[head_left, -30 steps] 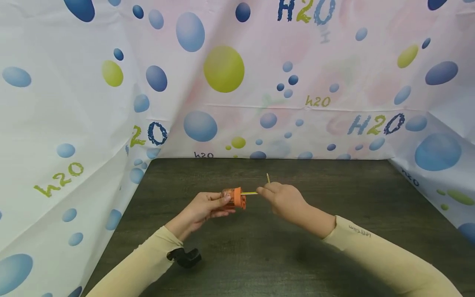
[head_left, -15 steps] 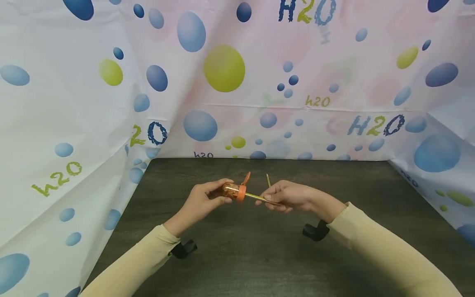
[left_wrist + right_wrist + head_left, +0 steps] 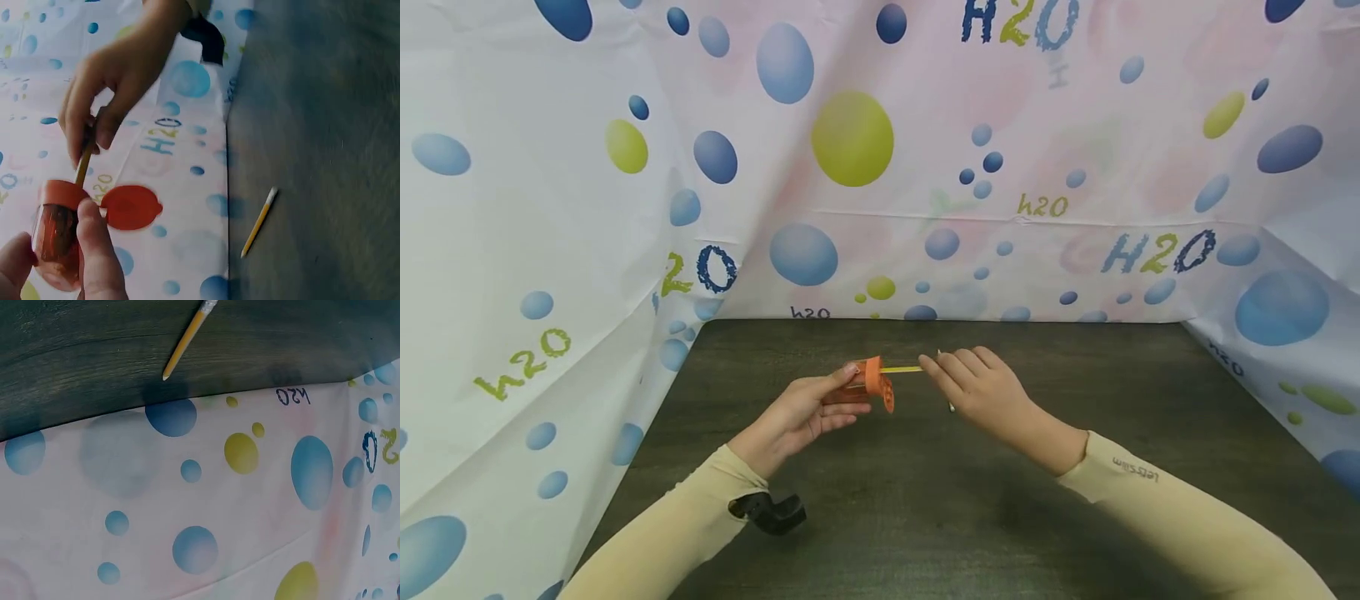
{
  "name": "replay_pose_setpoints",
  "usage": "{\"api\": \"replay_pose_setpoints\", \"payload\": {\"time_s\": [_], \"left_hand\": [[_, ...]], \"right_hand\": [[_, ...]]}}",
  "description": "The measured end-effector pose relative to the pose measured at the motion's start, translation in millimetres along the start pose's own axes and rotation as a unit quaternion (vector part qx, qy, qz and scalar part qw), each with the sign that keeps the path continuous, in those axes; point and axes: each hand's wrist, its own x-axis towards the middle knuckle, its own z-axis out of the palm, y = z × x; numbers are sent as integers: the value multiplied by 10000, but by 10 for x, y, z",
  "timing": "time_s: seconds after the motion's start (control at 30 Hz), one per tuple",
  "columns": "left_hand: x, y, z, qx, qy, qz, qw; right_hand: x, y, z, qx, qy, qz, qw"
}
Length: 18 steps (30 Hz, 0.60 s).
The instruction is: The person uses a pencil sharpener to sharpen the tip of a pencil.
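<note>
My left hand (image 3: 801, 412) holds a pencil sharpener (image 3: 873, 377) with an orange rim and a clear container, its shavings showing in the left wrist view. The sharpener lies sideways, and its orange flip lid (image 3: 132, 207) hangs open. A yellow pencil (image 3: 900, 369) has its end inside the sharpener's opening. My right hand (image 3: 981, 387) pinches this pencil a short way from the rim, knuckles facing up; the pencil's far end is hidden by the hand. Neither the right hand nor the sharpener shows in the right wrist view.
A second, short pencil (image 3: 259, 222) with a whitish end lies on the dark table (image 3: 880, 517), mostly behind the right hand in the head view. A white sheet (image 3: 737, 108) with coloured dots stands around the back and sides. A black wrist strap piece (image 3: 771, 512) hangs under the left wrist.
My right hand turned palm-up half a second ago and has rolled back over, still pinching the pencil. The sharpener rolled too; its lid swung from up to down. Both have risen slightly.
</note>
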Motion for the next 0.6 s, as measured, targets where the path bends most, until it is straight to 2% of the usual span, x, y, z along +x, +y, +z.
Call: {"api": "replay_pose_setpoints", "payload": {"time_s": [0.07,0.13,0.2,0.27,0.3,0.33,0.37,0.4,0.43,0.47,0.5,0.57,0.6], "left_hand": [[-8,-18,14,-76,-52,-164,9998],[-8,-44,21,-13,-76,-167,9998],[0,-78,19,247,-104,-16,9996],[13,-115,11,669,-110,223,9975],[21,-136,4,971,-96,391,9945],[31,-156,-3,1290,-60,556,9901],[38,-175,-10,1604,-30,731,9843],[43,-193,-16,1925,27,919,9770],[46,-208,-22,2307,83,1149,9662],[47,-222,-27,2641,116,1405,9541],[45,-236,-33,2977,166,1663,9399],[33,-258,-39,3533,153,2169,9099],[25,-268,-40,3769,158,2387,8948]], "right_hand": [[-17,-19,11,153,-42,-95,9998],[-36,-44,18,421,-112,-71,9990],[-49,-73,8,825,-237,143,9962],[-50,-101,-18,1291,-517,510,9890],[-39,-110,-40,1615,-775,767,9808],[-22,-112,-68,2006,-1102,1057,9677],[-3,-106,-98,2539,-1546,1405,9444],[18,-90,-125,3134,-2042,1778,9102],[39,-64,-146,3791,-2543,2183,8625],[59,-30,-161,4502,-3034,2638,7973],[72,13,-167,5167,-3464,3091,7193],[71,104,-154,6201,-4100,3898,5436],[61,147,-139,6507,-4304,4124,4703]]}}
